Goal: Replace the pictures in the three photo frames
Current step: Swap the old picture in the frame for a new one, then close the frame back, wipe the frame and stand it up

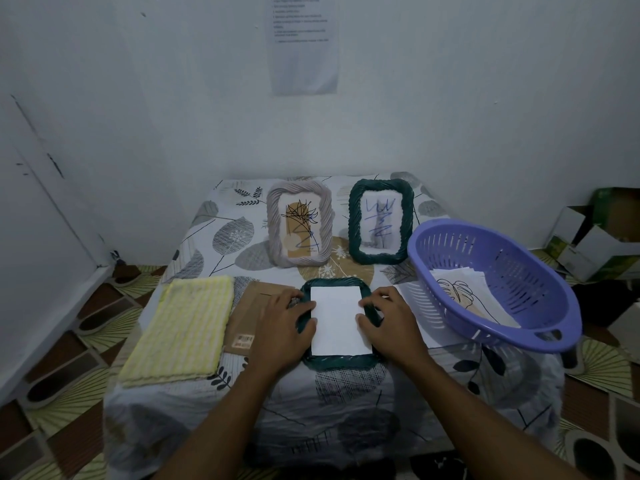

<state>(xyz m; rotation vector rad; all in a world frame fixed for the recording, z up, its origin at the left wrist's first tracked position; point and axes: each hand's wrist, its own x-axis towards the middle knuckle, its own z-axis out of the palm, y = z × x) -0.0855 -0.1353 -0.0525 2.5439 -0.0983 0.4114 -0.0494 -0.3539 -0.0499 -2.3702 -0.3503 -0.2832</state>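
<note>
A dark green frame lies face down on the table's front middle, and a white sheet rests inside its opening. My left hand presses on the frame's left rim, fingertips touching the sheet's left edge. My right hand grips the right rim the same way. Behind them two frames stand upright: a pale grey frame with a plant drawing and a second dark green frame with blue scribbles.
A purple basket with several loose pictures sits tilted at the right. A yellow cloth lies at the left, a brown backing board beside it. The table stands against a white wall. Cardboard boxes are on the floor at the right.
</note>
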